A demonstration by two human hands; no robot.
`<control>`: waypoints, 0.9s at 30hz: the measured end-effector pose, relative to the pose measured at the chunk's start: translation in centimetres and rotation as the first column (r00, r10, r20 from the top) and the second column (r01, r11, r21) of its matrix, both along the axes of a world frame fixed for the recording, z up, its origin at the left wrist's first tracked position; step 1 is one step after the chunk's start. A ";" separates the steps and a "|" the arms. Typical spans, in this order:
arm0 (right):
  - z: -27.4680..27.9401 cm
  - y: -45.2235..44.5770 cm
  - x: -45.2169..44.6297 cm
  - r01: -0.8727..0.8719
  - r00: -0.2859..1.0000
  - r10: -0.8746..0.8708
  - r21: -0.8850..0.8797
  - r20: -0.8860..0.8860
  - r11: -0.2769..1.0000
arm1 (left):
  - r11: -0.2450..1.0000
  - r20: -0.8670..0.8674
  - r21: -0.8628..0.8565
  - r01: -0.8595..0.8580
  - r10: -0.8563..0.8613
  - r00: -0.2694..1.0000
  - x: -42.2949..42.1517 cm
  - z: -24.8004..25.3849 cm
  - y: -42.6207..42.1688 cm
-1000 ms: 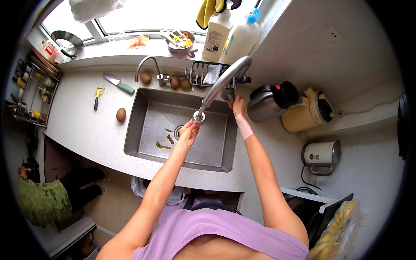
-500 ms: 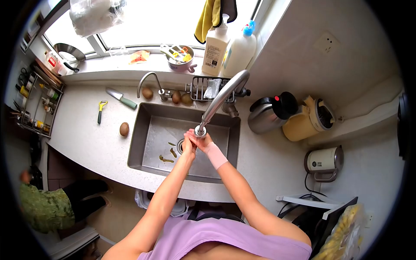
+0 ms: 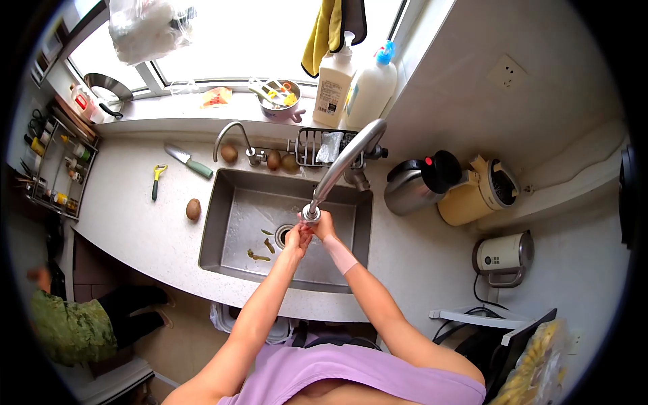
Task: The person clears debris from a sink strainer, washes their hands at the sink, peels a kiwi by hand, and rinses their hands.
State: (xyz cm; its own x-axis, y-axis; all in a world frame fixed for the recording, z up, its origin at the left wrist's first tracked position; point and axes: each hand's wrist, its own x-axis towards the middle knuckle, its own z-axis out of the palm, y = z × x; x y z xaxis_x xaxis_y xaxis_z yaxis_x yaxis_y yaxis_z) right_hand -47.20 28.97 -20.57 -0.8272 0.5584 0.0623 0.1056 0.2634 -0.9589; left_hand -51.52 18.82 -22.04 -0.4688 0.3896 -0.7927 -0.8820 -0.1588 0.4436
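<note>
Over the sink (image 3: 217, 246), my left hand (image 3: 295, 238) and my right hand (image 3: 324, 227) are together beneath the tap (image 3: 345, 165). Their fingers touch, loosely extended; the tap head hides part of the right ones. No object shows between them. A pink band wraps my right wrist. Strips of brownish-green peel (image 3: 258, 256) lie on the sink floor, left of the drain (image 3: 283, 235). On the counter at left are a kiwi (image 3: 194, 209), a yellow-and-green peeler (image 3: 158, 181) and a knife (image 3: 190, 162) with a green handle.
More brown kiwis (image 3: 229, 154) sit behind the sink, near a small tap (image 3: 234, 128) and a drying rack (image 3: 310, 145). Steel and yellow jugs (image 3: 415, 185) and a kettle (image 3: 505, 256) stand at right. Bottles (image 3: 333, 88) line the sill. A person (image 3: 74, 327) is at lower left.
My hands have shifted slightly down and back under the tap, and the fingers have changed position against each other. The camera view has tilted a little. The counter items have not moved.
</note>
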 end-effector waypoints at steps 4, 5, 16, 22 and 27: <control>2.0 0.1 1.0 0.159 0.972 0.043 -0.785 0.229 0.599 | 0.989 0.040 0.143 0.018 -0.024 0.999 0.2 1.0 -0.1; 2.0 -0.4 1.7 0.083 0.994 0.019 -0.838 0.111 0.539 | 0.986 0.081 0.159 -0.056 0.043 0.996 -0.1 -0.6 0.0; 3.9 0.1 1.2 -0.188 0.981 0.055 -0.836 -0.186 0.516 | 0.971 -0.183 0.235 0.031 0.013 0.983 -1.7 1.6 1.7; 2.3 0.1 4.1 0.009 0.992 0.085 -0.717 0.095 0.697 | 0.997 -0.207 0.072 0.017 -0.002 0.978 0.3 2.6 1.3; 1.5 2.9 5.6 0.240 0.968 -0.234 -0.063 0.093 0.969 | 0.981 -0.183 0.161 0.106 -0.076 0.980 0.8 4.4 2.6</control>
State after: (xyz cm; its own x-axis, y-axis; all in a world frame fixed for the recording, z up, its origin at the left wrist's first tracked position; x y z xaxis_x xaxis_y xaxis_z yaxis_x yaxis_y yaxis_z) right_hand -41.58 31.92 -19.09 -0.6715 0.7393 -0.0506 0.2379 0.1504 -0.9596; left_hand -50.71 21.40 -17.65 -0.5510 0.5587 -0.6199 -0.8070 -0.1677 0.5662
